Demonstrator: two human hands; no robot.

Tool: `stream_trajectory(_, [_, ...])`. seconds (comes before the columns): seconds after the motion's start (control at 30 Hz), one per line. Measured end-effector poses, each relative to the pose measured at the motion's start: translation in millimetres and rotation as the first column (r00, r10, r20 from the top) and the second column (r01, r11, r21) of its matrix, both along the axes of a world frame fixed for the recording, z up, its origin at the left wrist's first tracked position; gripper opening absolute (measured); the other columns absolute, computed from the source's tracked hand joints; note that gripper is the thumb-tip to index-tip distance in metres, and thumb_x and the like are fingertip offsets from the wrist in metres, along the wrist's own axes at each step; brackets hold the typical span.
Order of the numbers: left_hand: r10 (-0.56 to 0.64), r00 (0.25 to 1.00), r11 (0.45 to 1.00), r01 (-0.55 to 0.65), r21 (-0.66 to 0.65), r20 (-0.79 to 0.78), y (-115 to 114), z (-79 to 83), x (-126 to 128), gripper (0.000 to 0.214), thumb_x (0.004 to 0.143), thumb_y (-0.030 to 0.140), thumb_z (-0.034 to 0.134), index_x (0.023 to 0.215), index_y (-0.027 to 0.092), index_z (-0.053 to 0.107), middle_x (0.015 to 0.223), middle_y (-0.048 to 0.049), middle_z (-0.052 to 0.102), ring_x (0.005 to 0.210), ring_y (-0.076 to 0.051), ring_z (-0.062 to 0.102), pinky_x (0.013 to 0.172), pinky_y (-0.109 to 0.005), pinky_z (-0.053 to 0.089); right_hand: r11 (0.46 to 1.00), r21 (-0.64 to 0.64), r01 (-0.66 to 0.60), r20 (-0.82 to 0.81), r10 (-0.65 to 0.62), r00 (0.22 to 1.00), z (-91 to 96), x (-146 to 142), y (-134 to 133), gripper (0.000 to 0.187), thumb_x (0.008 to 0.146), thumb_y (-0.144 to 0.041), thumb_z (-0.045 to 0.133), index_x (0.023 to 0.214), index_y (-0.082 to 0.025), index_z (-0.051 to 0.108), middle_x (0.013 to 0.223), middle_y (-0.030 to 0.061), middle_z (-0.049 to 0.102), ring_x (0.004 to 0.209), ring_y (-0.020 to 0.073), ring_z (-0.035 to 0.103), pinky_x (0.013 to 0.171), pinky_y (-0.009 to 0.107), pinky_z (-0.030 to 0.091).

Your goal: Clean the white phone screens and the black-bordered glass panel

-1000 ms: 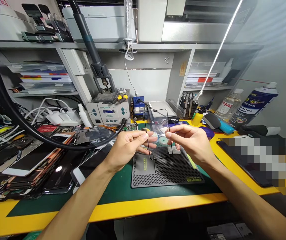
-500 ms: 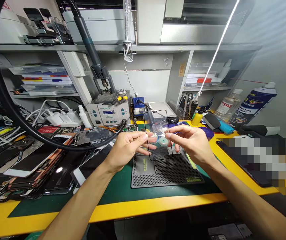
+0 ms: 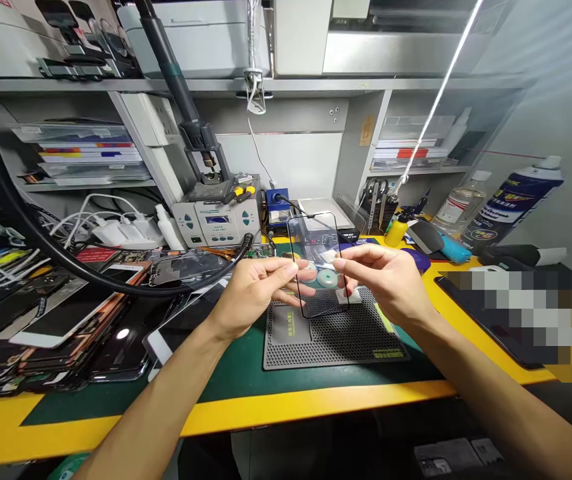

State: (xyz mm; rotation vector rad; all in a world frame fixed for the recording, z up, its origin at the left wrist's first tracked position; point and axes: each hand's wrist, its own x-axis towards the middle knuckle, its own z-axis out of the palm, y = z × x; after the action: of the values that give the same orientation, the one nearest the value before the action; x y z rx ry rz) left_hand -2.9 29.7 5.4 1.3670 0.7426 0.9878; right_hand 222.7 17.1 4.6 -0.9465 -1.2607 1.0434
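I hold a clear phone screen glass (image 3: 317, 248) with a thin black border upright above the bench. My left hand (image 3: 256, 290) pinches its left edge between thumb and fingers. My right hand (image 3: 383, 280) pinches its right edge the same way. The glass hangs over the far end of a black perforated work mat (image 3: 336, 337) that lies on a green mat (image 3: 236, 373). Through the glass I see round tape rolls (image 3: 327, 279) on the bench behind.
A pile of phones and screens (image 3: 66, 327) fills the left side. A soldering station (image 3: 216, 220) with a thick black hose (image 3: 11, 200) stands at the back. Bottles and a spray can (image 3: 511, 200) sit at right, near a dark tablet (image 3: 486, 313). The bench edge is yellow (image 3: 316, 400).
Both hands and the glass stay together in the same grip; the view has shifted slightly, so they sit a little higher in the picture.
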Motion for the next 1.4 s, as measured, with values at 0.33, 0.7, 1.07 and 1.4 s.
stream_trajectory(0.33, [0.005, 1.000, 1.000, -0.006, -0.004, -0.017, -1.2, 1.9, 1.4, 0.033, 0.093, 0.039, 0.071, 0.110, 0.011, 0.078, 0.111, -0.0159, 0.079, 0.088, -0.027, 0.079, 0.068, -0.029, 0.066, 1.000, -0.026, -0.015, -0.022, 0.014, 1.000, 5.5, -1.5, -2.3, 0.026, 0.064, -0.032, 0.095, 0.076, -0.016, 0.078, 0.062, 0.0028, 0.072, 0.046, 0.0160, 0.064, 0.045, 0.027, 0.056])
stream_trajectory(0.7, [0.014, 1.000, 1.000, -0.014, -0.016, 0.002, -2.2, 4.4, 3.2, 0.031, 0.093, 0.036, 0.072, 0.109, 0.010, 0.078, 0.109, -0.0156, 0.079, 0.085, -0.027, 0.079, 0.065, -0.027, 0.066, 1.000, -0.020, -0.010, -0.023, 0.010, 1.000, 2.3, -0.7, -0.1, 0.025, 0.065, -0.031, 0.094, 0.077, -0.016, 0.079, 0.061, 0.0028, 0.072, 0.047, 0.0156, 0.065, 0.044, 0.025, 0.056])
stream_trajectory(1.07, [0.017, 1.000, 1.000, -0.017, -0.015, -0.014, -2.6, 2.6, 3.3, 0.032, 0.094, 0.036, 0.071, 0.111, 0.010, 0.077, 0.111, -0.0167, 0.079, 0.083, -0.026, 0.079, 0.065, -0.028, 0.066, 0.999, -0.033, -0.017, -0.038, 0.016, 0.999, 5.4, -2.2, -2.5, 0.027, 0.063, -0.033, 0.095, 0.075, -0.016, 0.078, 0.060, 0.0023, 0.071, 0.045, 0.0149, 0.063, 0.043, 0.024, 0.055])
stream_trajectory(1.4, [0.041, 0.999, 0.998, -0.041, -0.045, -0.012, -2.9, 2.8, 5.1, 0.031, 0.092, 0.034, 0.072, 0.109, 0.008, 0.076, 0.109, -0.0175, 0.079, 0.081, -0.026, 0.079, 0.065, -0.029, 0.066, 1.000, -0.021, 0.002, -0.040, -0.002, 0.999, 1.3, -2.0, -0.3, 0.024, 0.065, -0.031, 0.094, 0.076, -0.016, 0.078, 0.062, 0.0023, 0.072, 0.047, 0.0154, 0.064, 0.043, 0.025, 0.056])
